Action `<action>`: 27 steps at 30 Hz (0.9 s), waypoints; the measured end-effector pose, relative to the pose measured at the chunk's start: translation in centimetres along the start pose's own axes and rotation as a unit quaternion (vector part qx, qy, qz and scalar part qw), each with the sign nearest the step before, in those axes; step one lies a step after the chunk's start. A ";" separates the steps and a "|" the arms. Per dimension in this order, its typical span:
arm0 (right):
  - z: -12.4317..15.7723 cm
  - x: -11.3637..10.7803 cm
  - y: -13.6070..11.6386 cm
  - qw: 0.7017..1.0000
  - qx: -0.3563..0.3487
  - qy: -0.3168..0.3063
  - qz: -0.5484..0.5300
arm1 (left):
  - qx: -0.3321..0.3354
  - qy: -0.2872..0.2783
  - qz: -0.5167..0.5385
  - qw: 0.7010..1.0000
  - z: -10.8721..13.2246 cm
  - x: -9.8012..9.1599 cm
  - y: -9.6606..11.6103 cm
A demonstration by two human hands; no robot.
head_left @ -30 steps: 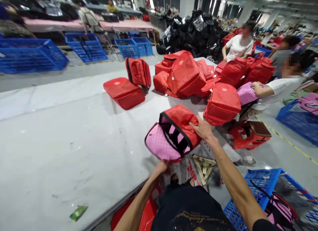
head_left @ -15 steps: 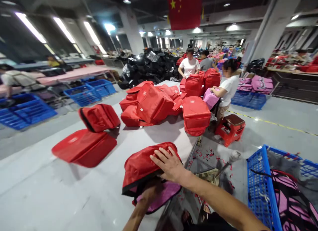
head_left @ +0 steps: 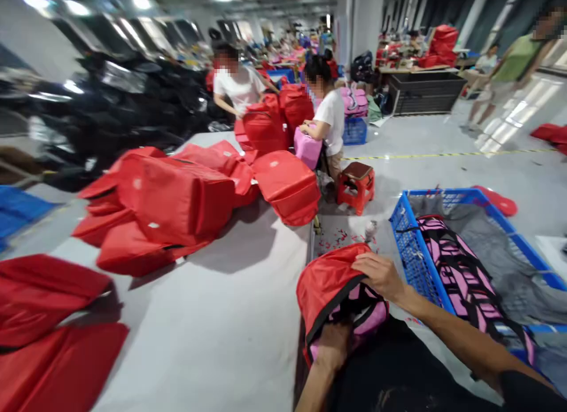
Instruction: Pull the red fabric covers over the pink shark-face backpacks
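A red and pink bag (head_left: 325,276) with black edging sits at the table's right edge, against my body. Its opening faces me and shows pink and black parts within. My right hand (head_left: 381,274) is closed over the bag's upper right rim, fingers curled on the red fabric. My left hand (head_left: 335,343) reaches into the opening from below; its fingers are hidden inside. On the white table (head_left: 239,317), a heap of red bags (head_left: 170,193) lies further back, with another red bag (head_left: 287,185) beside it.
More red bags (head_left: 48,341) lie at the left. A blue crate (head_left: 414,270) holding pink and black bags (head_left: 460,270) stands on the floor at my right. Beyond are a red stool (head_left: 357,187), two co-workers handling bags, and a pile of black bags (head_left: 146,99).
The view has swung right. The bag has come off the tabletop toward my body, its opening turned to me. My right hand went from lying flat on top to gripping the rim.
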State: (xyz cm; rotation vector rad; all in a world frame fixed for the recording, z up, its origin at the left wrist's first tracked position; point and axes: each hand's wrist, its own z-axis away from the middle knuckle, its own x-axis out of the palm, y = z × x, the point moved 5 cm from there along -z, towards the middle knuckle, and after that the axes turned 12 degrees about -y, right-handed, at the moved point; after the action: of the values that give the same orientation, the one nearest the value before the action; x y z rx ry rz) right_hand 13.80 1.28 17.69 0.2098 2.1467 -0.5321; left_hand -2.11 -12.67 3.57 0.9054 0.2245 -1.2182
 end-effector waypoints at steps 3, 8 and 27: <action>3.2 -3.2 2.4 0.994 0.096 0.041 0.015 | 0.152 0.087 -0.053 0.983 -0.5 -2.2 4.0; 6.2 -6.0 5.9 0.976 0.179 0.104 0.072 | 0.398 0.441 -0.118 0.796 0.9 -9.7 8.7; 0.8 2.9 34.4 0.849 0.430 -0.134 -0.275 | 0.134 0.245 0.351 0.894 -25.5 -28.5 4.1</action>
State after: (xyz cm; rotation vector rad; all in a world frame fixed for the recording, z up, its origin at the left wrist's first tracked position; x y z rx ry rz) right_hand 24.26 31.49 4.74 -0.0115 1.5376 -1.7424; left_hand -1.35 25.67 6.12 1.3800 0.1083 -0.3335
